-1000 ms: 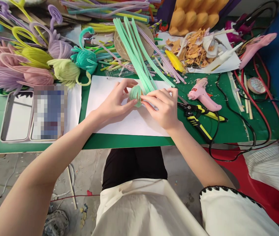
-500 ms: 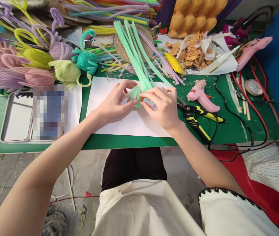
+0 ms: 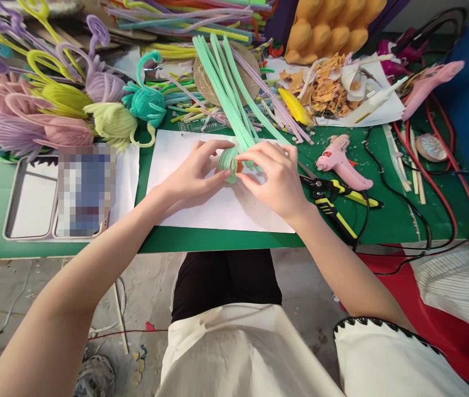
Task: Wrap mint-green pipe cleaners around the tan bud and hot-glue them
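A small mint-green piece wound from pipe cleaners (image 3: 228,163), with a bit of orange showing on its right side, is held between both hands over a white sheet of paper (image 3: 193,212). My left hand (image 3: 196,168) grips its left side with thumb and fingers. From the right, the fingertips of my right hand (image 3: 273,173) pinch at its edge; exactly what they pinch is partly hidden. Just behind the hands lies a bundle of long mint-green pipe cleaners (image 3: 230,99), its near ends reaching the paper.
Finished pipe-cleaner swans (image 3: 147,102) crowd the left. A phone (image 3: 83,193) lies below them. To the right are yellow-black pliers (image 3: 334,201), a pink glue gun (image 3: 344,162) and loose cables (image 3: 416,215). Orange scraps (image 3: 325,88) and an orange egg tray (image 3: 331,27) stand behind.
The right hand has turned slightly, and more orange shows on the piece's right side. The left hand keeps its hold. The whole view has shifted a little.
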A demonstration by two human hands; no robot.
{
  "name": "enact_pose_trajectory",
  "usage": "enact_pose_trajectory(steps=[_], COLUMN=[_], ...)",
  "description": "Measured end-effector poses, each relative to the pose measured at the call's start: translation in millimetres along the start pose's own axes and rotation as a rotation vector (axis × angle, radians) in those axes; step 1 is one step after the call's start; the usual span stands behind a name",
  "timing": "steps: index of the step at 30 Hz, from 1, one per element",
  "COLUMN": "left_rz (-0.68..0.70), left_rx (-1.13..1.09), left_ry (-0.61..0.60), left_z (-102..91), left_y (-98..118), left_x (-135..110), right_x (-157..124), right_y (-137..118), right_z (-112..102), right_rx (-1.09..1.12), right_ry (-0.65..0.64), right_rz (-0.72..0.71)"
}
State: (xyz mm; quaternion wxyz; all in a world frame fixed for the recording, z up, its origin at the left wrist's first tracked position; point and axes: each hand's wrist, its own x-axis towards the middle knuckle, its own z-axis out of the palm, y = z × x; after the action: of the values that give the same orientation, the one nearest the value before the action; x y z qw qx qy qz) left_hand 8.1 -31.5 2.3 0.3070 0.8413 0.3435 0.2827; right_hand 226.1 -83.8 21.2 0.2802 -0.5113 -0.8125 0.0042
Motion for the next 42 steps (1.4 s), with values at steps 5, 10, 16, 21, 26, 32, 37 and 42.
enact_pose_trajectory(steps=[5,10,16,21,26,32,37,42], left_rz=[-0.012,0.007,-0.011,0.03,0.014,0.008,0.028,0.045], left_rx=[-0.001,0.018,0.015,0.031,0.03,0.012,-0.011,-0.027], left_ry=[0.005,-0.001,-0.009,-0.003,-0.005,-0.031,-0.03,-0.012], left_z=[1.0,-0.1,-1.8,-2.2,-2.3,-3.7,-1.3,2.6], left_y=[1,5,8,7,5,5,1,-8], left_x=[-2,-1,1,2,1,2,4,4], right_x=[2,6,12,13,13,15,15,17], right_y=[3,4,4,5,6,6,6,5], right_z=[-2,-7,-15,-14,-10,-11,-12,-13], right_rx=[-0.014,-0.014,-0.014,0.004,0.051,0.073,0.08,0.09], right_ry=[-0.004,-0.069,-0.134,-0.151,-0.129,-0.143,-0.153,-0.17], right_rz=[-0.017,-0.043,-0.054,-0.035,0.005,0.008,0.001,-0.003])
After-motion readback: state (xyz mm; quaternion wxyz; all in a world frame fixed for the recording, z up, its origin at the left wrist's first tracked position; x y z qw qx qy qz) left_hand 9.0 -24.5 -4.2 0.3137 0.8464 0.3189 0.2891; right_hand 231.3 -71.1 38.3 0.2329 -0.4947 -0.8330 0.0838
